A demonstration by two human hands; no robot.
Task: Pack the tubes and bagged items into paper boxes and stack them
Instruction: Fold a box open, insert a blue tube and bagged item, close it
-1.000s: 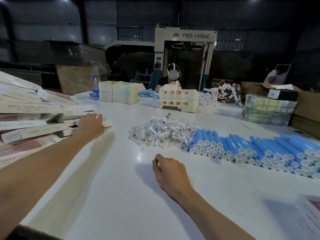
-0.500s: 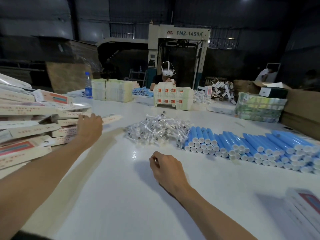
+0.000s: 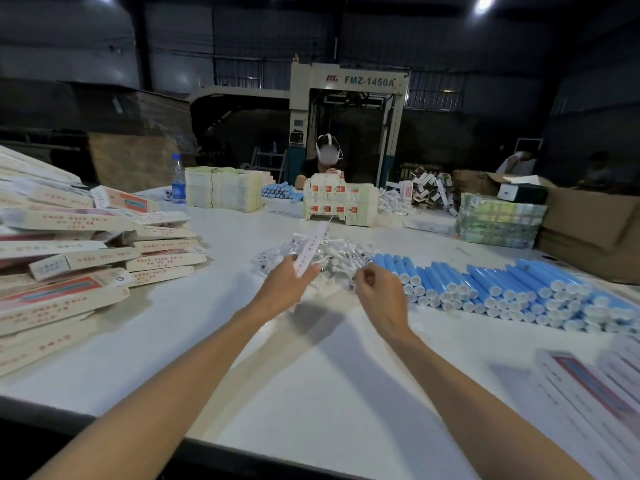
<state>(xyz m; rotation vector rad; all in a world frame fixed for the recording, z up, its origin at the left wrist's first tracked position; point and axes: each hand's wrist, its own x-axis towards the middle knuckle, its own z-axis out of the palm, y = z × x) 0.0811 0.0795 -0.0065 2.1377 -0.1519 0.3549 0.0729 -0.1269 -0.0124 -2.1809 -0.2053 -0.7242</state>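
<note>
Your left hand (image 3: 285, 284) grips a flat paper box (image 3: 311, 249) by its near end, raised above the white bench (image 3: 329, 368) and pointing away from you. The box is a long, narrow cream strip with rows of small red print along its face. Your right hand (image 3: 379, 294) hovers just beside it, fingers curled in; you cannot tell whether it pinches anything. Right behind both hands lies the heap of bagged items (image 3: 332, 254), clear crinkled packets with white parts inside. To its right the blue tubes (image 3: 502, 289) lie in tight rows, white caps toward you. More flat boxes are piled loosely at your left (image 3: 86, 258).
</note>
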